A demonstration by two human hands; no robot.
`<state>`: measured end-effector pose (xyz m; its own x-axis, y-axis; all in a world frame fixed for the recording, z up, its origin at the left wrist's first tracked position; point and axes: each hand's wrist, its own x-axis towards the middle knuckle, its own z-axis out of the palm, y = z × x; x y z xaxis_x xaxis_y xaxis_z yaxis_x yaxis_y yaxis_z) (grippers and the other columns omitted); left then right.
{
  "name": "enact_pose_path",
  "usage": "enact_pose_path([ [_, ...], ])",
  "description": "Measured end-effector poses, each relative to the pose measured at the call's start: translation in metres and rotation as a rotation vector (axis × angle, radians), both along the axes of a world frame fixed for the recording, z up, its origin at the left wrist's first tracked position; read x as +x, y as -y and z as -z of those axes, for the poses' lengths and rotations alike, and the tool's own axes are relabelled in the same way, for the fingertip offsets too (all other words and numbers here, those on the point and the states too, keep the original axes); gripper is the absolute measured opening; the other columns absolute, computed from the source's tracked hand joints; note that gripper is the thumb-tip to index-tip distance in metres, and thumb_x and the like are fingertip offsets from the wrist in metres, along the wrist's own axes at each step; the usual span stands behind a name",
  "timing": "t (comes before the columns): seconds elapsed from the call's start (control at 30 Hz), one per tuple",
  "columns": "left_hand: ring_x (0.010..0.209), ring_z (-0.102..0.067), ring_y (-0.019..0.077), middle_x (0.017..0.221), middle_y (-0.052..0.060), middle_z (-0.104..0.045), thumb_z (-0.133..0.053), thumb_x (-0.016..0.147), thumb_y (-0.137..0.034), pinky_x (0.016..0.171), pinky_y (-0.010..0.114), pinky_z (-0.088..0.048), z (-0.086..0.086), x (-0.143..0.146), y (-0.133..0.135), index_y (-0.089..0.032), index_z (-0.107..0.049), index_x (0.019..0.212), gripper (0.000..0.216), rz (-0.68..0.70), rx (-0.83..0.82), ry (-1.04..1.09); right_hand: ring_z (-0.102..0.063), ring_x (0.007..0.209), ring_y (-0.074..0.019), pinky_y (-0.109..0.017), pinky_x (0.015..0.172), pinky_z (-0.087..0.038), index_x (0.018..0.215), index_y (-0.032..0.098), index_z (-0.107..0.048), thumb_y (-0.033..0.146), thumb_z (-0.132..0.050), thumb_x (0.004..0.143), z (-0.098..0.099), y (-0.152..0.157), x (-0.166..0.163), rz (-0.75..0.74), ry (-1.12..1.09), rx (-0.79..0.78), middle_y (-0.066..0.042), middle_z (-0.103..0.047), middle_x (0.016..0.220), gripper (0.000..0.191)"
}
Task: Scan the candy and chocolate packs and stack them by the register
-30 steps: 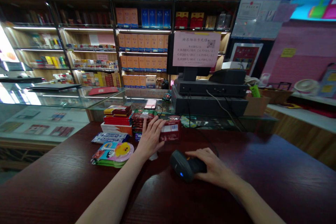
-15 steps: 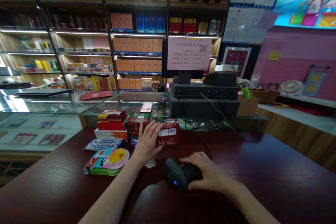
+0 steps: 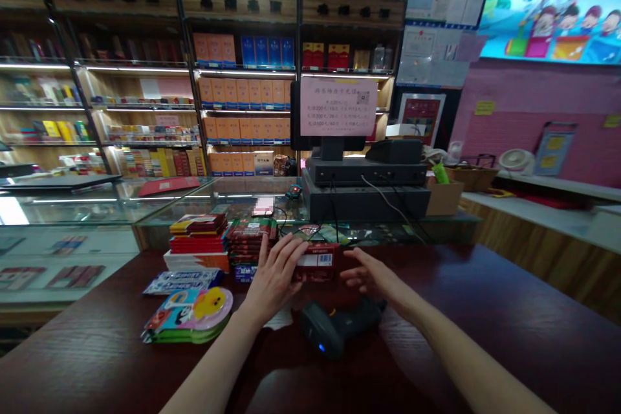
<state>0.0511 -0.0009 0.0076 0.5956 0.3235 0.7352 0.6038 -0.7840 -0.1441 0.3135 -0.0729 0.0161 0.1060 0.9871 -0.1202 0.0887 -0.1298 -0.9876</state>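
Note:
My left hand [image 3: 276, 275] lies over the left end of a dark red box [image 3: 317, 261] with a white barcode label, its fingers stretched out. To the box's right, my right hand [image 3: 371, 278] is raised with fingers apart, holding nothing. Below it a black barcode scanner [image 3: 323, 330] rests on the counter, its blue light on. Left of my left hand stand a stack of brown-red packets [image 3: 250, 239] and a stack of red and white boxes [image 3: 196, 244]. Nearer are a blue-and-white packet [image 3: 182, 281] and colourful packs with a yellow chick [image 3: 189, 317].
The dark wooden counter [image 3: 485, 336] meets a glass display case [image 3: 160, 197]. A monitor with a paper sign [image 3: 338, 107] stands on a dark till [image 3: 363, 200], cables hanging down. Behind are stocked shelves [image 3: 245, 94]. A cardboard box [image 3: 444, 197] sits right of the till.
My right hand has let go of the scanner and moved up towards the red box. The scanner now lies on the counter. My left hand has stayed at the box.

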Motion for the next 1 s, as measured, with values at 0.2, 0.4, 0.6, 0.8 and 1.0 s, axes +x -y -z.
enact_pose_path([
  [0.2, 0.143, -0.036, 0.0271, 0.145, 0.006, -0.053, -0.067, 0.084, -0.025, 0.125, 0.057, -0.004, 0.002, 0.001, 0.001, -0.024, -0.034, 0.150, 0.074, 0.013, 0.039, -0.010, -0.069, 0.070, -0.0170, -0.024, 0.058, -0.045, 0.123, 0.021, -0.054, 0.076, -0.048, 0.084, -0.012, -0.004, -0.020, -0.027, -0.176, -0.135, -0.007, -0.071, 0.086, 0.067],
  [0.4, 0.142, -0.036, 0.0262, 0.144, 0.006, -0.053, -0.067, 0.082, -0.018, 0.125, 0.058, -0.004, 0.004, 0.002, 0.000, -0.023, -0.033, 0.150, 0.075, 0.051, 0.067, -0.002, -0.072, 0.074, -0.0183, -0.026, 0.066, -0.050, 0.124, 0.021, -0.056, 0.066, -0.056, 0.087, -0.012, -0.003, -0.025, -0.087, -0.315, -0.166, -0.006, -0.067, 0.091, 0.058],
  [0.6, 0.142, -0.033, 0.0305, 0.147, 0.010, -0.041, -0.067, 0.081, -0.013, 0.122, 0.062, -0.014, 0.006, 0.001, -0.003, -0.028, -0.040, 0.146, 0.072, 0.026, 0.086, 0.051, -0.073, 0.077, -0.0188, -0.028, 0.071, -0.053, 0.124, 0.018, -0.058, 0.054, -0.052, 0.095, -0.009, 0.000, -0.033, -0.086, -0.435, -0.112, -0.008, -0.071, 0.092, 0.046],
  [0.8, 0.130, -0.041, 0.0309, 0.138, 0.010, -0.040, -0.067, 0.082, -0.014, 0.113, 0.058, -0.033, 0.002, 0.004, -0.001, -0.038, -0.040, 0.146, 0.074, -0.055, 0.050, 0.111, -0.073, 0.080, -0.0191, -0.029, 0.074, -0.055, 0.118, 0.018, -0.064, 0.051, -0.056, 0.094, -0.008, -0.001, -0.042, 0.028, -0.449, -0.022, -0.009, -0.072, 0.095, 0.042],
  [1.0, 0.120, -0.050, 0.0285, 0.135, 0.009, -0.046, -0.060, 0.085, -0.012, 0.104, 0.051, -0.044, 0.004, 0.005, -0.003, -0.039, -0.030, 0.151, 0.078, -0.037, -0.162, 0.084, -0.071, 0.082, -0.0186, -0.029, 0.075, -0.055, 0.105, 0.021, -0.070, 0.053, -0.069, 0.082, -0.001, -0.009, -0.039, 0.162, -0.362, 0.094, -0.008, -0.071, 0.106, 0.039],
])
